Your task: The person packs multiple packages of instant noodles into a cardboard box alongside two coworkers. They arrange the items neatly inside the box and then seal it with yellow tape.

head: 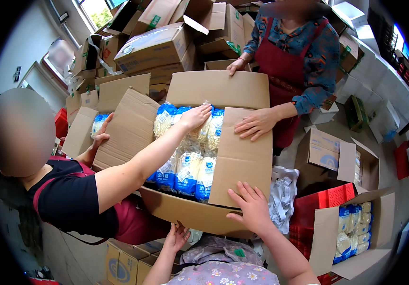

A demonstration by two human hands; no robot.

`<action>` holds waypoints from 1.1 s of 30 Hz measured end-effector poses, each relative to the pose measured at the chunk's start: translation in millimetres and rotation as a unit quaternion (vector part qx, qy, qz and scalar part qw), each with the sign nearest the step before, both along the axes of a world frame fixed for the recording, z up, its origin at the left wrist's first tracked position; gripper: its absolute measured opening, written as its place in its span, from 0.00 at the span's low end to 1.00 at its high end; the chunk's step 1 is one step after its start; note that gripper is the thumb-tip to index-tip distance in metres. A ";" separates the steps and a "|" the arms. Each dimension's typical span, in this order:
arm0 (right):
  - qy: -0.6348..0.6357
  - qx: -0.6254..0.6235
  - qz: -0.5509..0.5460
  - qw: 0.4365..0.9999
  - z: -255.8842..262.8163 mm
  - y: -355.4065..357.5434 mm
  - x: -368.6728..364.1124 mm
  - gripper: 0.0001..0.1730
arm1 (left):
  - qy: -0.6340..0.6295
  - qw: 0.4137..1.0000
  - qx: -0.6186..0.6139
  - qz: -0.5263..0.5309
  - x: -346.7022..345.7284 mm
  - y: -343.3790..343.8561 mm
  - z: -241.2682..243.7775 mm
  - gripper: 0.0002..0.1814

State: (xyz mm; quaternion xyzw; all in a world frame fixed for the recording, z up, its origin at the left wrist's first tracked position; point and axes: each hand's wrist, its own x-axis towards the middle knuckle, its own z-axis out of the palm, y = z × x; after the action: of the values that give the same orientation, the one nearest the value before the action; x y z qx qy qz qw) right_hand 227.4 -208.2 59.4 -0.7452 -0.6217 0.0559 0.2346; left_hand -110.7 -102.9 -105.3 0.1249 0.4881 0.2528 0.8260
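A large cardboard box [193,212] lies before me with its flaps spread, holding blue-and-clear plastic packs of enoki mushrooms [186,174]. My right hand [249,206] rests with fingers spread on the folded-in right flap [243,156], near its lower corner. At the box's near wall, my left hand [176,238] is at the lower edge, palm up; part of its fingers meets the cardboard, and whether it bears weight cannot be told. A co-worker at the left has one hand on the packs and the other by the left flap. Another co-worker across touches the right and far flaps.
Opened boxes with mushroom packs [350,228] stand at the lower right, beside a red plastic crate [304,221]. A white tray of printed strips [281,199] lies right of the box. Empty cartons [151,46] are piled behind; more closed cartons [126,263] stand below left.
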 end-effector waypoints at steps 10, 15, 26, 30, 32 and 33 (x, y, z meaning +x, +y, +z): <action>0.068 -0.036 0.119 0.990 6.0 -1.5 41.2 0.27 | 0.042 0.969 0.233 0.076 -4.0 -33.8 139.9 0.27; 0.169 -0.081 0.167 0.968 17.5 2.7 64.2 0.22 | 0.062 0.923 0.379 0.025 25.2 -19.7 171.1 0.36; 0.182 -0.063 0.177 0.965 4.3 -1.8 64.4 0.21 | 0.158 0.905 0.395 0.005 52.6 -28.2 202.9 0.14; 0.175 -0.065 0.179 0.966 11.9 -2.7 63.8 0.23 | 0.156 0.896 0.416 0.023 69.9 -15.1 211.2 0.12; 0.174 -0.060 0.179 0.967 10.3 -2.9 64.8 0.24 | 0.147 0.901 0.407 0.033 74.2 -15.5 216.7 0.13; 0.176 -0.064 0.176 0.966 12.0 -2.4 64.0 0.24 | 0.141 0.905 0.399 0.033 72.2 -16.6 217.2 0.13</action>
State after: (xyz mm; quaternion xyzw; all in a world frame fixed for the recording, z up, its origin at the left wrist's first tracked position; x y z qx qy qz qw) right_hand 291.4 -210.6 71.4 -0.6157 -0.6871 0.2663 0.2790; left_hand -38.6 -119.5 112.0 0.4620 0.4620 0.4334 0.6208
